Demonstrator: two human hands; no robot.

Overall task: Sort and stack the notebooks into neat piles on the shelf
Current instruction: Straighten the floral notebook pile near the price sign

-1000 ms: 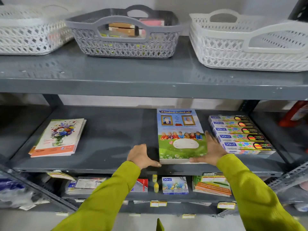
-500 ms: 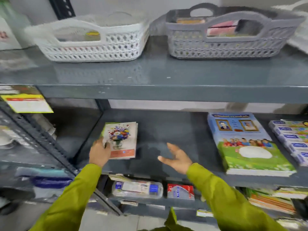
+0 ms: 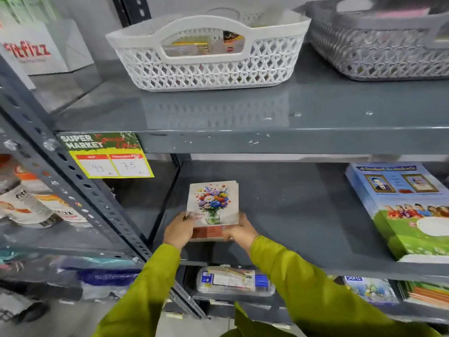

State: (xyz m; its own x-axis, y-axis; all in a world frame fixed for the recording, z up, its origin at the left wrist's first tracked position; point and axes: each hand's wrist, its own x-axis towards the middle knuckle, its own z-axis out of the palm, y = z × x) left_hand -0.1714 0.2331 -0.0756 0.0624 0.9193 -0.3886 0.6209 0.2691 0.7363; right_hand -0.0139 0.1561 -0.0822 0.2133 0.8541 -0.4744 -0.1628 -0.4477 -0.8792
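Observation:
A small pile of flower-cover notebooks (image 3: 213, 203) lies on the grey middle shelf (image 3: 291, 215), near its left end. My left hand (image 3: 178, 231) grips the pile's near-left corner. My right hand (image 3: 239, 229) grips its near-right corner. Both hands are closed on the pile's front edge, which sits a little back from the shelf's lip. A taller stack of blue and green notebooks (image 3: 408, 215) rests at the right of the same shelf, apart from my hands.
A white basket (image 3: 209, 69) and a grey basket (image 3: 379, 57) stand on the upper shelf. A price tag (image 3: 109, 156) hangs at the left upright. Boxed stationery (image 3: 234, 280) lies on the lower shelf. Bottles (image 3: 29, 205) fill the neighbouring rack at left.
My view swung left from the blue-green stack. My left hand reached the flower notebooks first, then my right hand came across and closed on the pile's right corner.

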